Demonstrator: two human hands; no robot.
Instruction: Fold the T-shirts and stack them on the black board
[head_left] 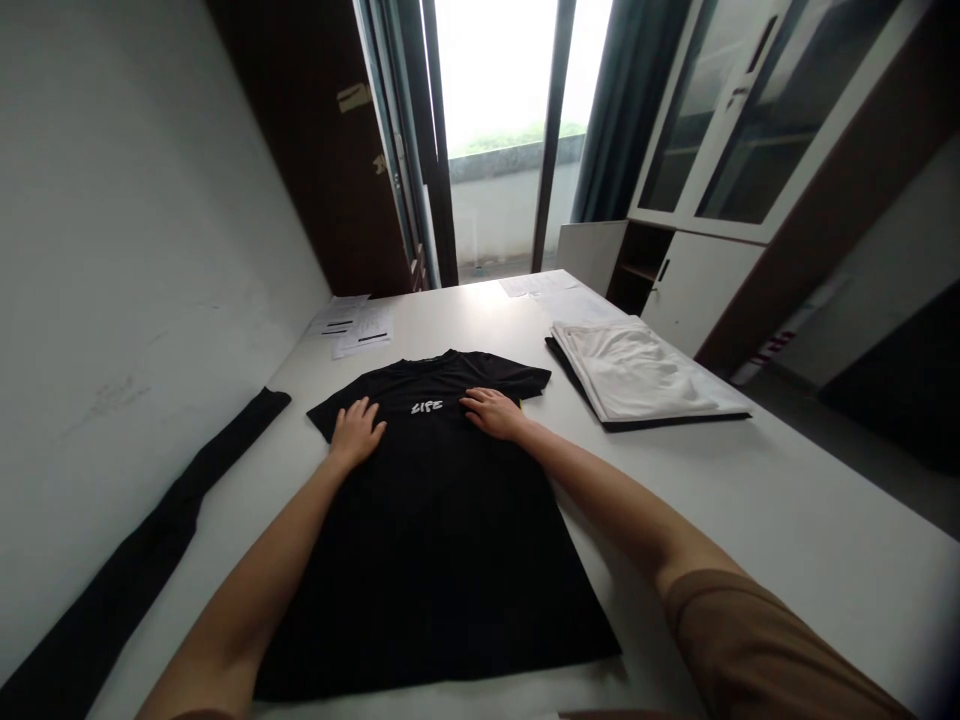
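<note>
With both palms flat and fingers slightly spread, I see my left hand [358, 433] and right hand [491, 411] on the shirt [442, 530], left of the pile [637, 370].

Dim overall, blown-out backlight from the window [499, 75], glare on the far tabletop [469, 318], stretched edges

A black T-shirt [442, 540] was pressed flat by the left hand [358, 434] and the right hand [493, 411]; white lettering [427, 407] was seen between their fingers, folded white cloth [641, 370] beyond the right fingertips' outer side.
</note>
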